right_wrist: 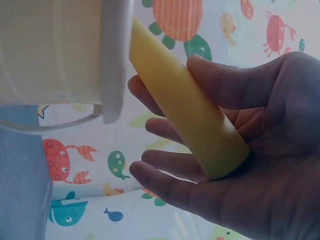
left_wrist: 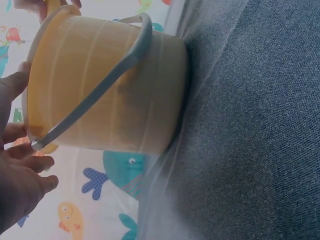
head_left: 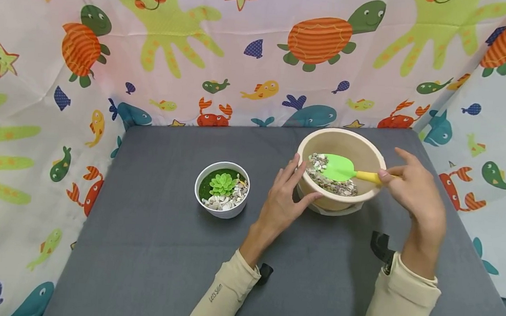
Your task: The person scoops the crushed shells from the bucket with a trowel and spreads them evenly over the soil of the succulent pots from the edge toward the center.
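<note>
Cream sleeves [head_left: 225,295] run up from the bottom edge, and beyond them we have the toy trowel [head_left: 339,168], green blade inside the beige bucket [head_left: 330,141], yellow handle [right_wrist: 185,105] out over the right side of the rim. Looks like light moulded plastic, stiff all through, probably smooth enough to twist in a loose grip; not fragile, I'd say. Best hold is midway down that thick handle, butt against the palm. Blade hangs over the shell gravel [head_left: 330,185]; whether its edge touches, I can't tell.

And the right hand [head_left: 416,186]! Thumb and finger pinch the handle between them, the remaining fingers fanned out loosely, wrist bent in towards the bucket, forearm rising from the lower right.

Over to the left hand [head_left: 281,201]: fingers spread at the left side of the rim, thumb at the front edge, no full clasp, forearm slanting up from below. Bucket seems rigid, its grey bail [left_wrist: 131,56] hanging down; the gravel likely gives it some weight low down, so steadying by the rim makes sense.
</note>
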`<state>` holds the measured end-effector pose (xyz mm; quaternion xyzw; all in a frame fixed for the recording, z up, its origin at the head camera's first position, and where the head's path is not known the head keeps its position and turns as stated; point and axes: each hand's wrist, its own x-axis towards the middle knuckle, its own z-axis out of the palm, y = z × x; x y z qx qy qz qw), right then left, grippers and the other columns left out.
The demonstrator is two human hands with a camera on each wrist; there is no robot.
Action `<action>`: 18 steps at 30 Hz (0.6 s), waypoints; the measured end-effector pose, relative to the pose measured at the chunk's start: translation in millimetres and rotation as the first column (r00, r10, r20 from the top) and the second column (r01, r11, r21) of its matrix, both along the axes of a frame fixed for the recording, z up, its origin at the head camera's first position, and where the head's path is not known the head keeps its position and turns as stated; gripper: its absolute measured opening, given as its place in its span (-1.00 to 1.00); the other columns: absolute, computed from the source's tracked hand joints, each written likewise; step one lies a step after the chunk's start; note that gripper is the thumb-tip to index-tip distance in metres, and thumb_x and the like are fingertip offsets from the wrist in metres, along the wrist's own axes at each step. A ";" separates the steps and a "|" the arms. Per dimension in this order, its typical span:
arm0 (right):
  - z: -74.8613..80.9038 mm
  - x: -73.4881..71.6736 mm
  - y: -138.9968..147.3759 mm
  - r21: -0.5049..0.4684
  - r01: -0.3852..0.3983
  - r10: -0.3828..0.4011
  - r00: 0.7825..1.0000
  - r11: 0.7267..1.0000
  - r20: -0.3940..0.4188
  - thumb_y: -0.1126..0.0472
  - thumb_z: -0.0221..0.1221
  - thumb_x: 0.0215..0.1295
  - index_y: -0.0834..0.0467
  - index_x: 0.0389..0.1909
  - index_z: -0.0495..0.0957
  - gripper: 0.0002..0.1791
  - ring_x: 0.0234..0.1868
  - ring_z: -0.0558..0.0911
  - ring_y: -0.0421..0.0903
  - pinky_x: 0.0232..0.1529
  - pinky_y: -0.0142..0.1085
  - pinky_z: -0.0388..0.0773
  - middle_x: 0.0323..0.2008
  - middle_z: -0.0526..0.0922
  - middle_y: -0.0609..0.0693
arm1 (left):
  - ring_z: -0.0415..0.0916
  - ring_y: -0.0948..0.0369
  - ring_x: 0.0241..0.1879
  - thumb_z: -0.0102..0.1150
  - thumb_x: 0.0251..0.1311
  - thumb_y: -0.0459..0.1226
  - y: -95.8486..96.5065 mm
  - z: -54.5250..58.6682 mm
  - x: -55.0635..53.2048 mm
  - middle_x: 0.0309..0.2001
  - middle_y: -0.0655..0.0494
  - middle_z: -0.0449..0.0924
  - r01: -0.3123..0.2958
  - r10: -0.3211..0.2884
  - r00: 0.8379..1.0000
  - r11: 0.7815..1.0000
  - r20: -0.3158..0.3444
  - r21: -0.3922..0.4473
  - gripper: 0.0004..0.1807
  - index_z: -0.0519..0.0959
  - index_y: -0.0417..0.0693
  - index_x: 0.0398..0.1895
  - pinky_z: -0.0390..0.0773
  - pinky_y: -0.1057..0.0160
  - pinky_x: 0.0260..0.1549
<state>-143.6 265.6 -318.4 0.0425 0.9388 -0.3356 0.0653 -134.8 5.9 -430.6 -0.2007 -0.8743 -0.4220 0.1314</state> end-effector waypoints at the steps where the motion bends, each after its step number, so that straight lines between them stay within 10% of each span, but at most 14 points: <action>1: 0.8 0.7 0.0 0.000 0.010 -0.010 1.000 1.000 -0.002 0.14 0.04 0.57 0.66 0.14 0.53 -0.44 0.61 0.05 0.48 0.35 0.52 0.21 0.65 0.02 0.36 | 0.14 0.09 0.65 0.41 0.28 0.05 -0.2 0.2 0.0 0.67 -0.04 0.11 -0.002 0.002 1.000 1.000 0.001 -0.005 -0.10 0.31 -0.12 0.58 0.20 -0.17 0.59; 18: 13.2 9.9 -2.9 0.024 0.018 -0.017 0.998 1.000 -0.068 0.12 0.05 0.57 0.62 0.11 0.57 -0.45 0.55 0.15 0.51 0.29 0.52 0.29 0.58 0.16 0.43 | 0.18 -0.04 0.63 0.37 0.34 0.04 -7.4 5.4 0.3 0.64 -0.11 0.17 0.012 -0.014 0.999 0.998 -0.030 -0.056 -0.14 0.30 -0.09 0.59 0.23 -0.20 0.57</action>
